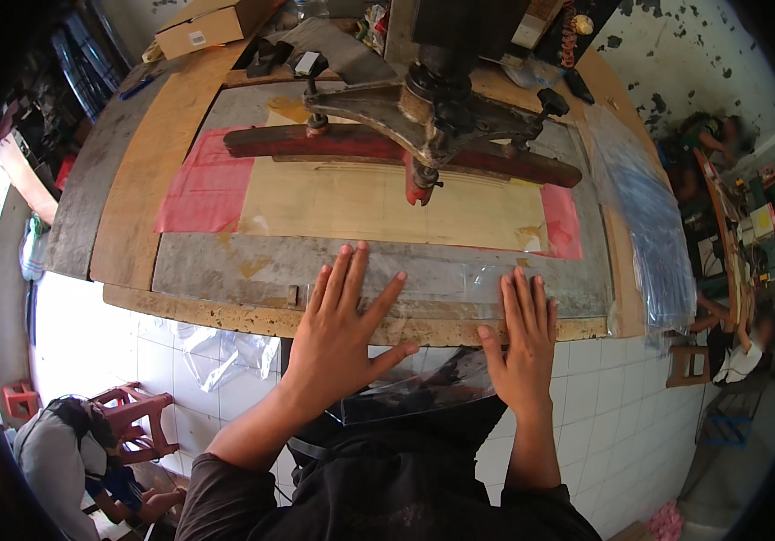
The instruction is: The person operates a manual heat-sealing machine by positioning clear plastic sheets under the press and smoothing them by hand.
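Note:
My left hand [338, 316] lies flat with its fingers spread at the front edge of a grey metal bed plate [198, 261]. To its right, my right hand [523, 338] also rests palm down, fingers stretched forward and thumb apart. Under and between them is a clear plastic sheet [442, 279], which appears to hang over the edge toward my lap. Beyond my fingertips lies a pale yellow sheet [387, 207] with pink strips [203, 194] at both ends. Above it is a press head [437, 108] with a long red bar [333, 144].
A stack of bluish clear plastic sheets [644, 234] drapes over the table's right side. A cardboard box [212, 29] and a blue pen [137, 87] are at the far left. One person [59, 460] is low at left near a red stool [140, 419]; others are at right.

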`<state>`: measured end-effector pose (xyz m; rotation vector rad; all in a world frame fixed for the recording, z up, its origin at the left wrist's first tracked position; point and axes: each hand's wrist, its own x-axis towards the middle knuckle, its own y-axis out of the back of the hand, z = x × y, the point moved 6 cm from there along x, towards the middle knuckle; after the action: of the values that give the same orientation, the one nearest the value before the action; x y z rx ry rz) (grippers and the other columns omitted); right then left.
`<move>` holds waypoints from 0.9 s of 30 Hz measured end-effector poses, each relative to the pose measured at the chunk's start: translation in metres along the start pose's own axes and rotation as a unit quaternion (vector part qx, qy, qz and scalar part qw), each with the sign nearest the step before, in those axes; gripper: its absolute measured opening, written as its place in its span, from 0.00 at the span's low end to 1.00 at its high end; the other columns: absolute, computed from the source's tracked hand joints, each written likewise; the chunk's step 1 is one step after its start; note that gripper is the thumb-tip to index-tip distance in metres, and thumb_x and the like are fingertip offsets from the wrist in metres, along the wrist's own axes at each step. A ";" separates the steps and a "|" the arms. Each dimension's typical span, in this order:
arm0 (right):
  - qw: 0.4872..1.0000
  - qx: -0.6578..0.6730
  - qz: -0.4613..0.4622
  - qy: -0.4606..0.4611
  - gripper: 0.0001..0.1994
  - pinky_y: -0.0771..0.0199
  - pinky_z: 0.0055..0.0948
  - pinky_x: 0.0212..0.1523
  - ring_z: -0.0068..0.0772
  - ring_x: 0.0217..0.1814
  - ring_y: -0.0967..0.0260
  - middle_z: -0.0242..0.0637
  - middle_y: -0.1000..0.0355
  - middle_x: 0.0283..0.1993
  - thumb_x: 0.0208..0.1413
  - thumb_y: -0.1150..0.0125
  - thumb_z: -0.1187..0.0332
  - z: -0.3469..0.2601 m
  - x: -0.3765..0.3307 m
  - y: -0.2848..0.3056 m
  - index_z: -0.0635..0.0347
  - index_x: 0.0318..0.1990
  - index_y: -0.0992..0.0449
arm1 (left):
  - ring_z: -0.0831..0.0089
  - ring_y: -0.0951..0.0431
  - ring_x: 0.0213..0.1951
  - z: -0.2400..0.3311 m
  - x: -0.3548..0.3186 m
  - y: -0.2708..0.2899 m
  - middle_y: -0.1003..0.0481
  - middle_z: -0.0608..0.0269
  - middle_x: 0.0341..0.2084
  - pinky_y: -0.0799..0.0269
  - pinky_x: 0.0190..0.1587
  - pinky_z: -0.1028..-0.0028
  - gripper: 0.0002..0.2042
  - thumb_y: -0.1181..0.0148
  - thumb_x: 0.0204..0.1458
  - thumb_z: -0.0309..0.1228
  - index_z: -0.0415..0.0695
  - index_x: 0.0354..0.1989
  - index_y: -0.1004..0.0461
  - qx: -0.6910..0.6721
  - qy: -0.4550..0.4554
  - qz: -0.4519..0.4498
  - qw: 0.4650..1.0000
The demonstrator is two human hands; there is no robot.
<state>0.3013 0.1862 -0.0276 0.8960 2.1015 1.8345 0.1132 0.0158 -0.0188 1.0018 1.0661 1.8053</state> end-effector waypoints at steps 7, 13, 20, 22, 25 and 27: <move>1.000 0.001 0.021 0.006 0.34 0.55 0.66 0.81 0.57 0.87 0.53 0.40 0.43 0.84 0.71 0.42 0.47 0.000 -0.002 -0.001 0.54 0.79 0.37 | 0.34 0.40 0.75 -0.001 0.003 0.009 0.41 0.29 0.74 0.41 0.75 0.44 0.40 0.38 0.60 0.63 0.51 0.75 0.31 0.026 -0.026 0.018 0.999; 1.000 -0.006 0.022 0.013 0.35 0.53 0.65 0.81 0.57 0.87 0.52 0.41 0.43 0.84 0.72 0.42 0.47 -0.002 -0.002 -0.001 0.56 0.78 0.36 | 0.42 0.31 0.71 -0.023 0.004 0.019 0.32 0.40 0.71 0.34 0.71 0.48 0.35 0.28 0.56 0.52 0.45 0.69 0.25 -0.063 -0.027 0.058 0.996; 0.999 0.007 0.034 0.023 0.36 0.52 0.63 0.81 0.58 0.87 0.52 0.42 0.43 0.84 0.71 0.41 0.47 -0.004 -0.002 -0.003 0.58 0.79 0.38 | 0.48 0.21 0.61 -0.034 -0.060 0.047 0.22 0.46 0.59 0.25 0.62 0.55 0.25 0.25 0.55 0.38 0.41 0.59 0.20 -0.104 0.039 0.235 0.966; 0.999 -0.005 0.044 0.024 0.37 0.51 0.63 0.81 0.58 0.87 0.52 0.43 0.42 0.83 0.71 0.41 0.47 -0.002 -0.002 -0.002 0.59 0.79 0.38 | 0.49 0.17 0.56 -0.044 -0.088 0.053 0.19 0.47 0.54 0.22 0.58 0.56 0.24 0.24 0.55 0.38 0.40 0.57 0.19 -0.152 0.088 0.277 0.945; 0.998 0.002 0.056 0.027 0.37 0.51 0.62 0.81 0.58 0.86 0.51 0.43 0.42 0.83 0.70 0.40 0.48 0.002 -0.003 -0.006 0.59 0.79 0.38 | 0.51 0.15 0.52 -0.068 -0.111 0.024 0.16 0.46 0.46 0.20 0.54 0.57 0.23 0.26 0.58 0.41 0.38 0.55 0.19 -0.174 0.387 -0.052 0.904; 0.998 0.005 0.062 0.032 0.37 0.51 0.62 0.81 0.59 0.86 0.50 0.43 0.42 0.83 0.70 0.39 0.49 0.004 -0.004 -0.007 0.59 0.79 0.38 | 0.52 0.13 0.47 -0.069 -0.111 0.017 0.16 0.38 0.47 0.20 0.51 0.59 0.21 0.30 0.62 0.38 0.33 0.54 0.20 -0.131 0.371 -0.133 0.910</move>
<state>0.3045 0.1868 -0.0359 1.0032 2.1385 1.9384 0.0879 -0.1090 -0.0517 -0.0330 1.2666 2.0639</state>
